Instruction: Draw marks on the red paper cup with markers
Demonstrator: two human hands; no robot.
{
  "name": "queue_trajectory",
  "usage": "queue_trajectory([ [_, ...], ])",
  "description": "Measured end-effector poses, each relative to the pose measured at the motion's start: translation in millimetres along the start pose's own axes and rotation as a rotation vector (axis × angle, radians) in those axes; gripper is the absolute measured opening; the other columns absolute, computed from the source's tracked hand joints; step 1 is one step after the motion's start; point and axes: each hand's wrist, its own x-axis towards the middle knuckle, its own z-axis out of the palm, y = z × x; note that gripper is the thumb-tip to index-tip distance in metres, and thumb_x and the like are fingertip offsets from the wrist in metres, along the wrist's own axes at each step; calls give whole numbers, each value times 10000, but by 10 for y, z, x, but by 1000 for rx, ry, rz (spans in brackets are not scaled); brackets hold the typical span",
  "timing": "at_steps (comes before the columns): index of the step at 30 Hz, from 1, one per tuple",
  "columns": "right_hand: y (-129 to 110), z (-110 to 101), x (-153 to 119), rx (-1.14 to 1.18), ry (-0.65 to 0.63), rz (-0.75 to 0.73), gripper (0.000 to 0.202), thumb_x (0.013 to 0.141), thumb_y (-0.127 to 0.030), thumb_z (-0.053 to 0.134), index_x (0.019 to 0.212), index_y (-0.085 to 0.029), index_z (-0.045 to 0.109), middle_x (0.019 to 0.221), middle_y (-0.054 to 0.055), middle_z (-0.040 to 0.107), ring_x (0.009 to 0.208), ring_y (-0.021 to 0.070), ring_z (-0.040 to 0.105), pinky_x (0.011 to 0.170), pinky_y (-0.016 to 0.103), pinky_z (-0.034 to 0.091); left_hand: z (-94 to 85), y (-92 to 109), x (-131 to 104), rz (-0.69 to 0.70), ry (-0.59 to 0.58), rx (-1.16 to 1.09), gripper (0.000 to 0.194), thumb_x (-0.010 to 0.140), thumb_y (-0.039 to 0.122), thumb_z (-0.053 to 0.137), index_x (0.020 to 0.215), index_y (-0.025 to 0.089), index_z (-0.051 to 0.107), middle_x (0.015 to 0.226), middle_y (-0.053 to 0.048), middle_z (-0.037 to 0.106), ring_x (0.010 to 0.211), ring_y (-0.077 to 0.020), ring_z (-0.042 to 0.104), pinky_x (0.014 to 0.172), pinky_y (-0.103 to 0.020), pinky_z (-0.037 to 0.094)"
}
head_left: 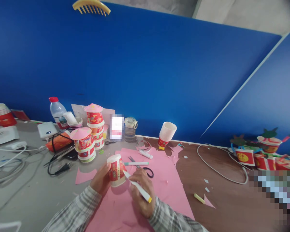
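Note:
My left hand point(101, 178) is closed around the side of a red and white paper cup point(117, 170), held upside down above pink paper point(169, 187). In my right hand point(143, 190) is a white marker point(141, 190) with a yellow end, its tip at the cup's right side. Just behind my right hand lie scissors point(148, 172) with dark handles, partly hidden by the hand. A marker with a teal end point(136, 163) and a white glue-stick-like tube point(145, 154) rest on the pink paper.
Stacked cup towers with pink paper roofs point(82, 133) stand at the left, near a plastic bottle point(59, 112) and cables. A glass jar point(130, 129) and stacked paper cups point(167, 133) stand by the blue partition point(145, 64). Decorated cups point(244, 157) sit at the right beside a white cable point(215, 175).

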Motion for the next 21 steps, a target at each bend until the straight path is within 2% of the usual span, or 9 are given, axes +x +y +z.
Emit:
queue_trajectory([
  [13, 4, -1, -18, 7, 17, 0, 150, 724, -165, 510, 812, -236, 608, 661, 2, 578, 630, 224, 558, 675, 403, 439, 3, 6, -1, 0, 10, 18, 526, 527, 527, 697, 877, 148, 593, 768, -89, 673, 688, -278, 619, 615, -396, 490],
  [21, -36, 75, -101, 30, -108, -107, 268, 701, -163, 550, 948, -254, 596, 760, 35, 636, 709, 267, 596, 718, 442, 445, -1, -16, 3, 8, 51, 33, 578, 480, 519, 726, 912, 167, 570, 758, -73, 669, 679, -264, 616, 589, -375, 492],
])
